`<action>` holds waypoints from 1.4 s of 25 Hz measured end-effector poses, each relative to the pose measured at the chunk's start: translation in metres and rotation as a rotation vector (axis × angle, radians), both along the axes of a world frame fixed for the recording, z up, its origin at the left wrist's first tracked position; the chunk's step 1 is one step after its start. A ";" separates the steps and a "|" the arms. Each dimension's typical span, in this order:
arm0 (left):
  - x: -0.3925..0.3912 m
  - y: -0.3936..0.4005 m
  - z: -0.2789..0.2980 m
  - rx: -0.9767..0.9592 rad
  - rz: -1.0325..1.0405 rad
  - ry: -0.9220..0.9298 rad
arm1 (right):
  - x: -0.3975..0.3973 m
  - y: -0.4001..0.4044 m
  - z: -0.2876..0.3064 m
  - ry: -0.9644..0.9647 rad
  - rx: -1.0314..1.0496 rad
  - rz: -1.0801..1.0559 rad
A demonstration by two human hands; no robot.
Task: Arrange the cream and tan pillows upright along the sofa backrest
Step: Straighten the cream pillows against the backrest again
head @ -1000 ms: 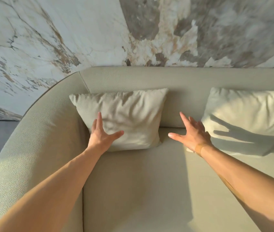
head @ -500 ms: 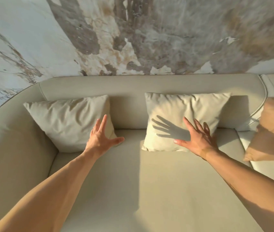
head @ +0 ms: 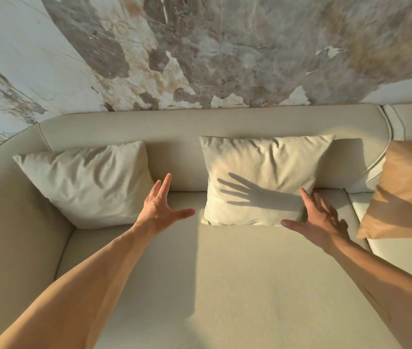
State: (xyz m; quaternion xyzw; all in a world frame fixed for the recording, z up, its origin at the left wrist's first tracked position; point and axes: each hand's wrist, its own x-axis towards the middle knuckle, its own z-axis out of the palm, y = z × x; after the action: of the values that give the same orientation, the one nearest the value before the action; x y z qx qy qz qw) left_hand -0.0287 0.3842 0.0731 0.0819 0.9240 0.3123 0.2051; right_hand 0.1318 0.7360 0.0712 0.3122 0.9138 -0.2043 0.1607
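Observation:
Two cream pillows lean upright against the sofa backrest [head: 174,127]: the left cream pillow [head: 86,182] in the corner and the middle cream pillow [head: 262,172]. A tan pillow [head: 408,187] stands at the right edge, partly cut off. My left hand [head: 161,210] is open, fingers spread, over the seat in the gap between the two cream pillows, holding nothing. At the middle pillow's lower right corner is my right hand [head: 318,220], open too, its fingertips at the pillow's edge. Its shadow falls on that pillow.
The cream sofa seat [head: 212,285] stretches in front of the pillows. A curved armrest [head: 6,235] closes the left side. A second seat section [head: 406,260] begins at the right. A marble-patterned wall [head: 200,46] rises behind the backrest.
The view has swung right, bringing the tan pillow into view. My left hand came off the left cream pillow into the gap. My right hand slid across to the middle pillow's right corner.

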 end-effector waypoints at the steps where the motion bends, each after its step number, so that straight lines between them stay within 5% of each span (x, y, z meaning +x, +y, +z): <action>1: -0.002 0.000 -0.003 0.003 -0.008 -0.002 | 0.001 -0.002 -0.003 0.008 -0.003 -0.010; 12: -0.006 0.047 -0.040 0.012 -0.010 -0.056 | -0.019 0.044 -0.024 -0.008 -0.064 -0.043; 19: -0.041 0.113 -0.068 -0.047 0.055 -0.132 | -0.071 0.120 -0.057 0.090 -0.412 -0.222; 26: -0.065 0.159 -0.091 0.246 0.259 -0.314 | -0.109 0.145 -0.107 0.031 -0.726 -0.423; 35: -0.063 0.172 -0.089 0.371 0.308 -0.249 | -0.103 0.143 -0.109 0.233 -0.757 -0.466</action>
State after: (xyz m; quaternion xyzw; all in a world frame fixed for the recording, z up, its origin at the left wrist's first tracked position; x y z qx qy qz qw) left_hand -0.0920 0.5562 -0.0162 -0.0623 0.8202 0.5115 0.2485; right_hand 0.0284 0.8795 -0.0381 0.4035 0.6922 -0.5883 0.1093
